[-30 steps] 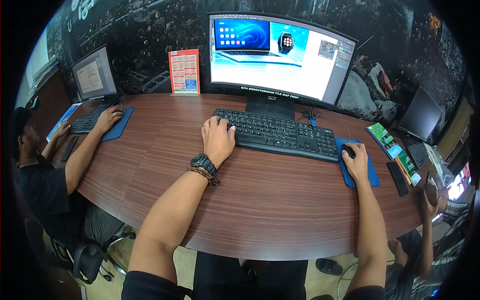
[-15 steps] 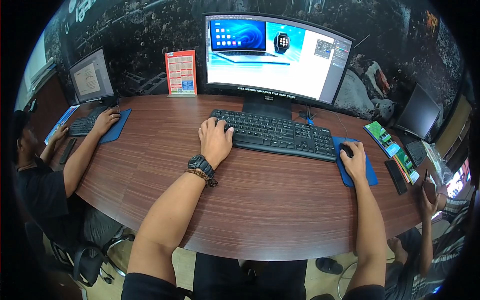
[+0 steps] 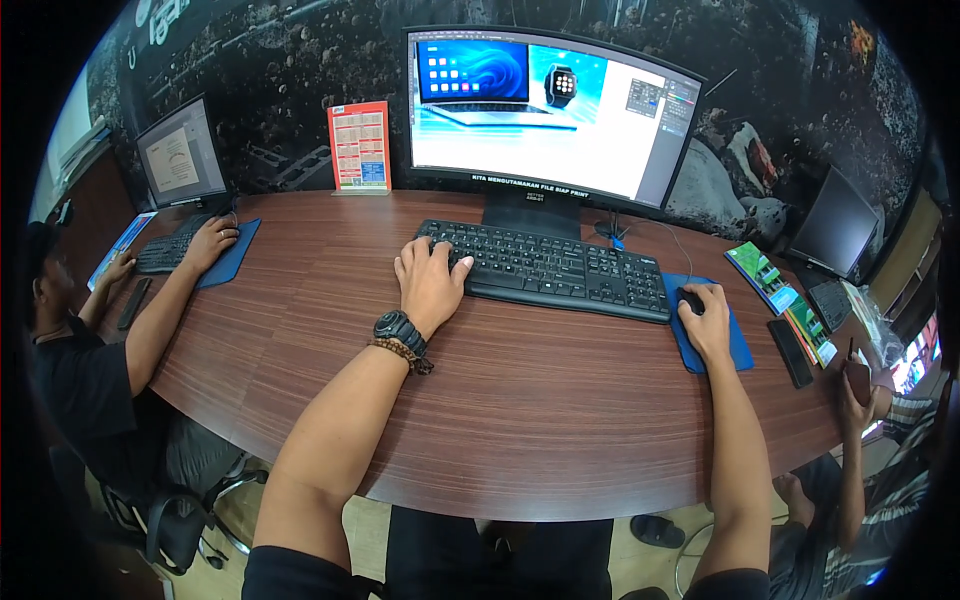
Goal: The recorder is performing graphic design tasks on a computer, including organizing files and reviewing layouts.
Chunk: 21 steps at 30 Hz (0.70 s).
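My left hand (image 3: 432,287) lies over the left end of a black keyboard (image 3: 565,270), its fingers apart on the keys. A dark watch (image 3: 398,328) and a beaded bracelet (image 3: 398,352) are on that wrist. At the right, my right hand (image 3: 708,322) is curled over a black computer mouse (image 3: 689,298), which it partly hides. The mouse rests on a blue mouse pad (image 3: 740,346) beside the keyboard. Behind the keyboard stands a wide curved monitor (image 3: 500,152) showing a picture of a laptop and a smartwatch in an editing window.
A red and white calendar stand (image 3: 359,148) is left of the monitor. On the left, a co-worker (image 3: 90,380) uses another keyboard and screen (image 3: 182,155). Colourful leaflets (image 3: 765,275) and a black phone-like object (image 3: 791,353) lie at right, near another person holding a brown object (image 3: 858,380).
The whole view has shifted very slightly. Both hands keep their places on the keyboard and the mouse, and the picture on the monitor looks the same.
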Each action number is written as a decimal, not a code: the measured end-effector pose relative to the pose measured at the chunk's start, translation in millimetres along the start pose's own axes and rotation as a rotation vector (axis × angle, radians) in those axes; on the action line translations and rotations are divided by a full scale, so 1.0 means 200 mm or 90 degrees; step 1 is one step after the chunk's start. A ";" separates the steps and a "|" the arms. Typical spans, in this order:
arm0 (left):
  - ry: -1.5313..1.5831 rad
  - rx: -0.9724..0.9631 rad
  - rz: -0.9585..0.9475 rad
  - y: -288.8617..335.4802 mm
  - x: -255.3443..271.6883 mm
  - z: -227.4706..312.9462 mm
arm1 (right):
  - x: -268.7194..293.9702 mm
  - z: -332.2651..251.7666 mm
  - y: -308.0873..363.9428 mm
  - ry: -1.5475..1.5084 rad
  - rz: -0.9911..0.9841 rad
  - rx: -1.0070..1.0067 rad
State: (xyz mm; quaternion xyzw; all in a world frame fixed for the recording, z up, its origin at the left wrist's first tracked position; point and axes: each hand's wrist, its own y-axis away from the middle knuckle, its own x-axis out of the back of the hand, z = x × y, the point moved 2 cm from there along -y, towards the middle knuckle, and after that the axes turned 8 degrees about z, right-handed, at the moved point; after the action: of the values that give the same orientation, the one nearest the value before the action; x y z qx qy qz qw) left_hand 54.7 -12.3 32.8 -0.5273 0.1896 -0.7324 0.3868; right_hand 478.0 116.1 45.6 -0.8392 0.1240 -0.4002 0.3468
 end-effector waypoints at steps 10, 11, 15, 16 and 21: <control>-0.011 0.000 -0.002 0.00 0.00 0.00 | 0.00 0.01 0.00 0.000 0.006 0.006; -0.011 0.000 -0.002 0.00 0.01 0.00 | 0.00 0.01 0.00 -0.001 0.003 0.002; 0.039 0.001 -0.066 0.00 0.01 0.04 | 0.01 0.00 0.01 -0.011 0.005 -0.039; 0.055 -0.016 -0.088 0.01 0.02 0.05 | 0.01 -0.03 0.00 -0.013 0.005 -0.038; 0.023 -0.052 -0.165 0.00 -0.01 0.05 | 0.02 -0.11 0.00 0.063 -0.003 0.231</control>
State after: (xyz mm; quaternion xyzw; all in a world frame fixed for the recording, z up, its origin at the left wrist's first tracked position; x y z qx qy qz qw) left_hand 64.2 -9.4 34.1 -0.5491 0.1563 -0.7776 0.2635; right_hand 463.9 103.5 57.6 -0.7424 0.0650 -0.4577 0.4849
